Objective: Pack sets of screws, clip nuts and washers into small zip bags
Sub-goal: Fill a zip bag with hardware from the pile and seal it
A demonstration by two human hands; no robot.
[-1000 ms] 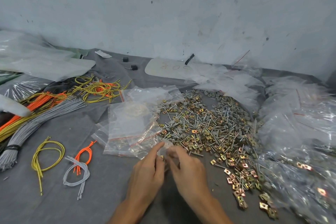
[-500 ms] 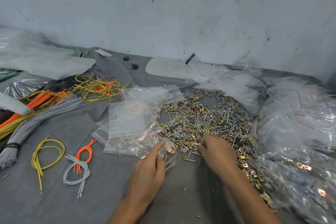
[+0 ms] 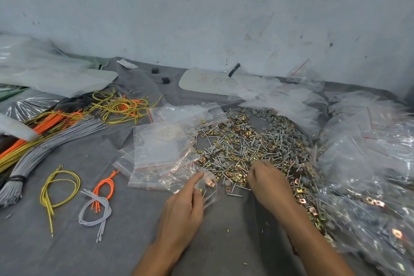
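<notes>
Desk (image 3: 67, 253): draped in grey cloth, set against a scuffed pale wall (image 3: 201, 6).

Surroundings, left side:
- Clear plastic sheeting (image 3: 44, 67), crumpled, at the far edge.
- Grey wire bundle (image 3: 44, 148), banded at its near end, lying beside orange wires (image 3: 40, 127).
- Tangle of yellow wires (image 3: 121, 107) behind them.
- Yellow wire loop (image 3: 60, 188) and a grey-and-orange loop (image 3: 96, 206), lying apart near the front.

Surroundings, back:
- White board (image 3: 208, 79) with faint handwriting, flat on the cloth.
- Two small black blocks (image 3: 155, 70) just to its left.

Centre:
- Stack of empty zip bags (image 3: 161, 152), overlapping the left edge of the hardware pile.
- Hardware pile (image 3: 257, 148): screws, brass-coloured clip nuts and grey washers, mixed loose.

Right side: heap of filled bags (image 3: 369, 175), crowding the pile's right edge and running to the front of the desk.

Task item: small zip bag (image 3: 208, 188), on the cloth at the pile's near-left corner, with a clip nut and at least one screw inside.

Left hand (image 3: 183, 210): grips the small zip bag, forefinger extended along its top, the other fingers curled.

Right hand (image 3: 266, 179): back upward, fingers bent down into the near edge of the pile. The fingertips are hidden, so whether it grasps anything cannot be told.
</notes>
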